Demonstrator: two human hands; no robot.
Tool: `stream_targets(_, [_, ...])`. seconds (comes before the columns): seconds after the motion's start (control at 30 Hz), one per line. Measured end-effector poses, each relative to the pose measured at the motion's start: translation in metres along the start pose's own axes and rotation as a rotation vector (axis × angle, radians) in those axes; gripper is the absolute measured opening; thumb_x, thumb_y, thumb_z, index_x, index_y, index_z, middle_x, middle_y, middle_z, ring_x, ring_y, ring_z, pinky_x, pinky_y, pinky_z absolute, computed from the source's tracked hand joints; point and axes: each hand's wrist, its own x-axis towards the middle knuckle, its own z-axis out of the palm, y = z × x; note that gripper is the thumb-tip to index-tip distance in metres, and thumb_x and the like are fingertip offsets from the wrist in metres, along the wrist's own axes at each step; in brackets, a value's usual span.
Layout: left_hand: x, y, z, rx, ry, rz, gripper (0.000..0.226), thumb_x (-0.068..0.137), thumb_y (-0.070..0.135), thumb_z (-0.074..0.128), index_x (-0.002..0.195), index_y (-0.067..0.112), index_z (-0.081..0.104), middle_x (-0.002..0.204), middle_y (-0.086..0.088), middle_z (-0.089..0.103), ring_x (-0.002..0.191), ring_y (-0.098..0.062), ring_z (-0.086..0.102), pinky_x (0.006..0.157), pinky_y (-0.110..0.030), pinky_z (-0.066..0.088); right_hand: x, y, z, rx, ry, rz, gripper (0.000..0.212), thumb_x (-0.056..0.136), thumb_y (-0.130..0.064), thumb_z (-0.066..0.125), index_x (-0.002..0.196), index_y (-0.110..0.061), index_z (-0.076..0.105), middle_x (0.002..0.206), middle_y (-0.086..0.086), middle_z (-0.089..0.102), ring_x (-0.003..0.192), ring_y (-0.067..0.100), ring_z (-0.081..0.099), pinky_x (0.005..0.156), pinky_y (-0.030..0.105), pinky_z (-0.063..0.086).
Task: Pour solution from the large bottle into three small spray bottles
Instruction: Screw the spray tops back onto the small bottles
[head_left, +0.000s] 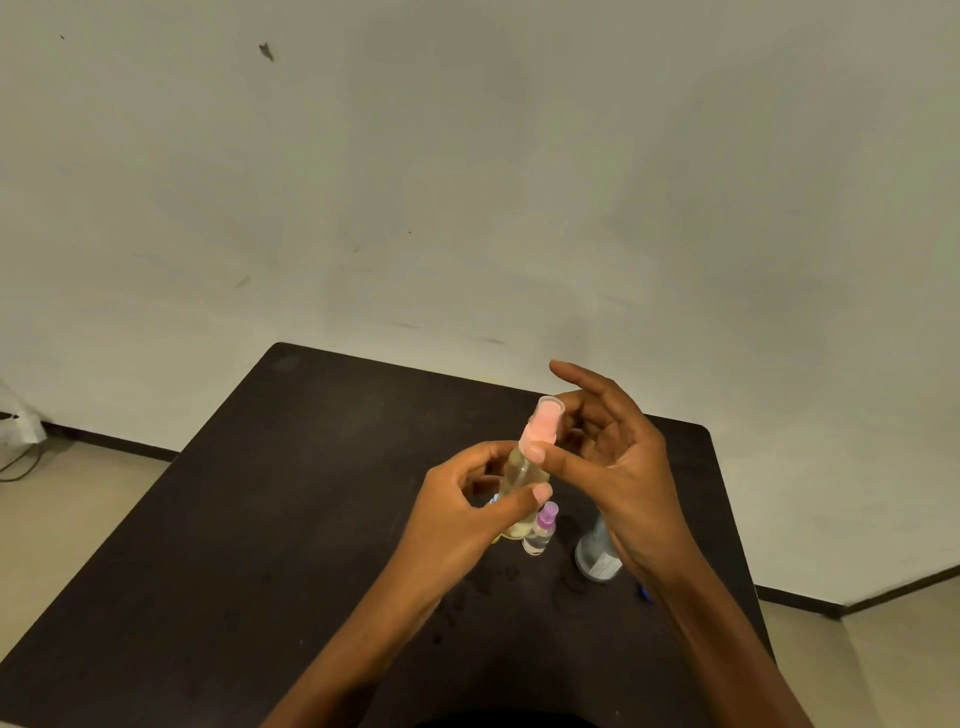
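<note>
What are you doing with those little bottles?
A person is holding a pink bottle up over the table. The left hand grips its clear body, which has pale liquid inside, and the right hand pinches its pink top. The top is probably being twisted, but on or off is hard to tell. A purple bottle and the large bottle stand on the table below.
</note>
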Motion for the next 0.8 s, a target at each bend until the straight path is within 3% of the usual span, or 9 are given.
stream_targets(0.1, [-0.0004, -0.0007, 0.0006, 0.001, -0.003, -0.003, 0.028, 0.075, 0.020, 0.071, 0.099, 0.031, 0.062, 0.102, 0.007, 0.068, 0.097, -0.005, 0.063, 0.085, -0.022, 0.053, 0.0001, 0.0024, 0.0019, -0.032, -0.011, 0.006, 0.059, 0.066, -0.020, 0.079, 0.117, -0.037, 0.054, 0.094, -0.013, 0.063, 0.097, 0.013, 0.062, 0.081, 0.022, 0.052])
stream_targets(0.17, [-0.0003, -0.0006, 0.0004, -0.006, -0.005, -0.001, 0.031, 0.071, 0.027, 0.071, 0.100, 0.030, 0.062, 0.102, 0.006, 0.068, 0.098, -0.008, 0.064, 0.088, -0.027, 0.053, 0.0002, 0.0028, 0.0025, -0.012, -0.038, 0.029, 0.064, 0.064, -0.031, 0.077, 0.122, -0.038, 0.051, 0.105, -0.010, 0.064, 0.105, 0.016, 0.060, 0.087, 0.029, 0.052])
stream_targets(0.27, [0.0000, -0.0006, -0.0013, -0.021, -0.001, -0.005, 0.036, 0.067, 0.033, 0.070, 0.102, 0.026, 0.064, 0.100, 0.006, 0.069, 0.097, -0.008, 0.064, 0.088, -0.027, 0.052, 0.0001, 0.0019, -0.0016, 0.046, -0.109, 0.043, 0.067, 0.073, -0.024, 0.071, 0.133, -0.028, 0.042, 0.117, -0.001, 0.065, 0.113, 0.022, 0.058, 0.094, 0.038, 0.048])
stream_targets(0.37, [0.0006, -0.0018, -0.0026, -0.021, -0.001, -0.016, 0.028, 0.074, 0.023, 0.071, 0.100, 0.030, 0.063, 0.100, 0.007, 0.069, 0.096, -0.005, 0.063, 0.085, -0.021, 0.051, 0.0002, 0.0003, -0.0061, 0.102, -0.118, 0.049, 0.060, 0.081, -0.007, 0.064, 0.135, -0.020, 0.039, 0.110, 0.003, 0.069, 0.108, 0.023, 0.062, 0.088, 0.031, 0.050])
stream_targets(0.47, [0.0010, -0.0023, -0.0022, -0.011, -0.004, -0.022, 0.030, 0.074, 0.023, 0.070, 0.103, 0.026, 0.063, 0.101, 0.006, 0.069, 0.097, -0.008, 0.064, 0.085, -0.021, 0.052, 0.0007, -0.0015, -0.0063, 0.100, -0.083, 0.038, 0.057, 0.077, -0.006, 0.060, 0.130, -0.016, 0.044, 0.101, 0.003, 0.072, 0.101, 0.022, 0.066, 0.083, 0.025, 0.052])
stream_targets(0.8, [0.0032, -0.0040, 0.0000, 0.014, -0.005, 0.006, 0.039, 0.072, 0.030, 0.075, 0.108, 0.020, 0.064, 0.104, 0.004, 0.068, 0.099, -0.008, 0.063, 0.086, -0.018, 0.051, 0.0030, 0.0049, 0.0002, 0.002, -0.026, 0.011, 0.056, 0.067, -0.015, 0.079, 0.114, -0.035, 0.058, 0.088, -0.008, 0.063, 0.091, 0.018, 0.062, 0.080, 0.026, 0.053])
